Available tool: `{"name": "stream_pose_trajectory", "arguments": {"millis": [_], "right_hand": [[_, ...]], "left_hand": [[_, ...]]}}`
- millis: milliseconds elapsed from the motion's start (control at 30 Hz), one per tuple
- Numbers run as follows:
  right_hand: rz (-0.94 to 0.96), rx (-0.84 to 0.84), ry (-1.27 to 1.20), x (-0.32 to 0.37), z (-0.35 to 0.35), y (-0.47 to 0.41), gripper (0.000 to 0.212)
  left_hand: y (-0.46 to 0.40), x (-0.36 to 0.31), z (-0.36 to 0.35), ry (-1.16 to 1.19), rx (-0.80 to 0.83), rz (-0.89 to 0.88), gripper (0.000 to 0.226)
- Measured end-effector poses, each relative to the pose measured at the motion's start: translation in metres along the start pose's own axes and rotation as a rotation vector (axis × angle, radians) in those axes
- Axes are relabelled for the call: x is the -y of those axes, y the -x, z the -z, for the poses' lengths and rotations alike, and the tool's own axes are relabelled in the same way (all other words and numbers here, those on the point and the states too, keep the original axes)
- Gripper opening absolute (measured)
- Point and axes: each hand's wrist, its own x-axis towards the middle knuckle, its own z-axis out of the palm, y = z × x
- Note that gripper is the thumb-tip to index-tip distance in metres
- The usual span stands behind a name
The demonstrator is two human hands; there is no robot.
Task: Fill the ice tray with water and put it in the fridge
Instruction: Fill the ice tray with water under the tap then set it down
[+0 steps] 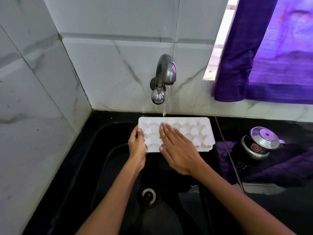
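A white ice tray (194,131) with star and heart shaped cells is held level over the black sink (108,167). My left hand (137,145) grips its left edge, thumb on top. My right hand (176,146) lies flat on the tray's middle, fingers straight and wet. The metal tap (165,73) on the tiled wall runs a thin stream of water (165,106) that lands at the tray's far edge.
The sink drain (148,196) is below my arms. A small pressure cooker (257,145) stands on the black counter at the right, on a purple cloth. A purple curtain (264,53) hangs at the window, upper right. Tiled walls close the left and back.
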Motion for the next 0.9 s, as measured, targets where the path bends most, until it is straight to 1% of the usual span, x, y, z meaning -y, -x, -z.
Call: {"name": "stream_pose_trajectory", "arguments": {"millis": [67,133,200,267,367,500,533,600,700,733,800,900], "right_hand": [[-0.035,0.009,0.007,-0.008,0.001,0.007,0.064],[-0.113,0.003,0.015,-0.01,0.004,0.004,0.068],[-0.186,-0.006,-0.021,-0.005,0.005,-0.004,0.073],[-0.211,-0.014,-0.044,0.001,0.005,-0.011,0.076],[-0.166,-0.024,-0.021,0.005,0.001,-0.012,0.073],[0.027,0.041,-0.047,0.007,-0.002,0.005,0.064],[0.036,0.056,-0.052,0.007,-0.002,0.009,0.065],[-0.017,0.019,-0.026,0.004,-0.002,0.008,0.069],[-0.171,-0.07,-0.035,0.001,0.001,-0.014,0.075],[-0.193,-0.098,-0.036,0.003,0.002,-0.022,0.074],[-0.156,-0.111,-0.036,0.011,0.002,-0.03,0.065],[-0.002,-0.058,-0.053,0.019,-0.001,-0.019,0.06]], "left_hand": [[-0.001,0.001,-0.002,-0.013,0.011,-0.012,0.023],[0.003,0.002,-0.008,-0.034,0.043,-0.013,0.022],[0.007,0.005,-0.013,-0.046,0.062,0.001,0.023],[0.008,0.007,-0.015,-0.034,0.057,0.013,0.022],[0.005,0.009,-0.014,-0.032,0.058,0.007,0.023],[0.002,0.009,-0.01,-0.028,0.009,-0.006,0.025],[0.002,0.009,-0.009,-0.027,-0.002,-0.001,0.025],[0.004,0.011,-0.009,-0.032,0.011,0.007,0.026],[0.018,0.016,-0.02,-0.072,0.111,0.021,0.028],[0.022,0.018,-0.022,-0.064,0.136,0.032,0.029],[0.023,0.018,-0.022,-0.011,0.152,0.061,0.03],[0.014,0.014,-0.014,0.113,0.139,0.141,0.033]]}}
